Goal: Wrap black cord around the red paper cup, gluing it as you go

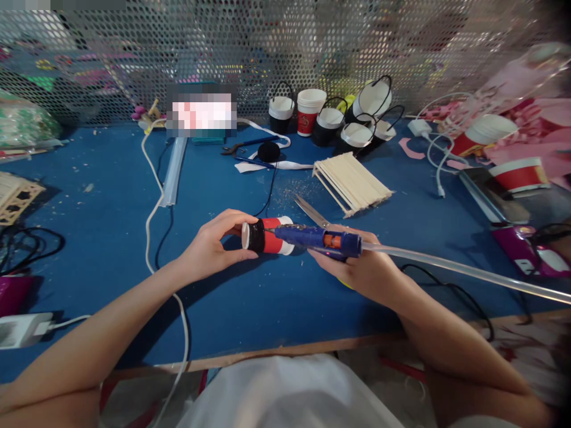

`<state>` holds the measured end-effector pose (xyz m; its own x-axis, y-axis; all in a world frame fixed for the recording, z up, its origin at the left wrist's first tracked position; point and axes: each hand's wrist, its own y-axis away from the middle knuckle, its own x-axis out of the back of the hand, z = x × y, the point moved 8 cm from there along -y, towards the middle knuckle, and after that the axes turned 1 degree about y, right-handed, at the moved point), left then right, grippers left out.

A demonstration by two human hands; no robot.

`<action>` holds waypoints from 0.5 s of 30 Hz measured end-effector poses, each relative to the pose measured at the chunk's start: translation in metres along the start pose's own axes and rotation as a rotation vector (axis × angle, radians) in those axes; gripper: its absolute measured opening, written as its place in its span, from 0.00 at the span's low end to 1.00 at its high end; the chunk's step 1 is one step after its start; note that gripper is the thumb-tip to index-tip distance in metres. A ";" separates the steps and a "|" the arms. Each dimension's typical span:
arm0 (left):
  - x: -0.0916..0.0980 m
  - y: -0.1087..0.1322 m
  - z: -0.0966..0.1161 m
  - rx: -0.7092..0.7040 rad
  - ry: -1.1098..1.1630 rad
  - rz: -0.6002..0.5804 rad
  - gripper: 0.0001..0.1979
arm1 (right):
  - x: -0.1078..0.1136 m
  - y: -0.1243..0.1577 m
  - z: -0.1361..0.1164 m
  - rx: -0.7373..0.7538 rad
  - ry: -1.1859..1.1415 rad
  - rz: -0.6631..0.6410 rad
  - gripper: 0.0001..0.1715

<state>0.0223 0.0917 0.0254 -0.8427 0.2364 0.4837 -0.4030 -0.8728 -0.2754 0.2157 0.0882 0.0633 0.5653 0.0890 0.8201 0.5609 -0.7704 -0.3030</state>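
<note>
A red and white paper cup [273, 242] lies on its side over the blue table, its narrower end wrapped in black cord. My left hand [223, 246] grips that wrapped end between thumb and fingers. From the right, my right hand [357, 267] is closed round a blue hot glue gun [312, 238], whose nozzle meets the cup near the edge of the black wrap. A long clear glue stick [468, 270] sticks out of the gun's back. Scissors [310, 211] lie just behind the gun, partly hidden. A ball of black cord [269, 151] rests farther back, its strand running towards the cup.
A slatted wooden stick panel [352, 183] lies behind the gun. Several black-wrapped cups with handles [330, 125] stand by the perforated metal screen [250, 53]. Pliers [245, 144] and clear glue sticks [175, 172] lie back left. A white cable [149, 226] crosses the left side; a phone [491, 193] lies right.
</note>
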 end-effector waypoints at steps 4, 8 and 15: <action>-0.001 0.000 0.005 -0.063 -0.043 -0.011 0.26 | 0.001 -0.001 0.001 0.013 -0.003 0.033 0.06; 0.000 0.001 0.012 -0.120 -0.131 -0.013 0.26 | 0.003 -0.003 -0.001 0.024 0.007 0.055 0.06; -0.005 0.002 0.024 -0.217 -0.287 -0.021 0.24 | 0.003 -0.003 0.001 0.006 0.035 0.068 0.08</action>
<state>0.0341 0.0791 0.0426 -0.7117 0.0968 0.6958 -0.5111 -0.7508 -0.4184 0.2166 0.0916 0.0659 0.5806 0.0142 0.8140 0.5254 -0.7703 -0.3613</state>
